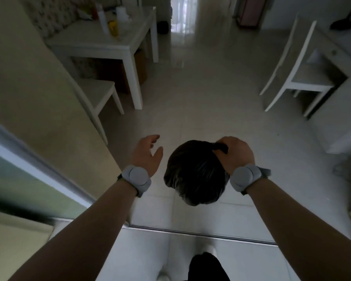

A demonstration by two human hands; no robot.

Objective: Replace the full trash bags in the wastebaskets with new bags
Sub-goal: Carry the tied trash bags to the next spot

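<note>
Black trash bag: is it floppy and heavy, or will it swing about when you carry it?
Probably floppy: the black trash bag hangs in wrinkled folds from its gathered neck. Likely not very heavy, since the right hand alone holds it up. It may swing, as it dangles from that one grip.

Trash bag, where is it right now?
The trash bag hangs low in the head view's middle, its top gripped by the right hand, left hand open beside it.
</note>
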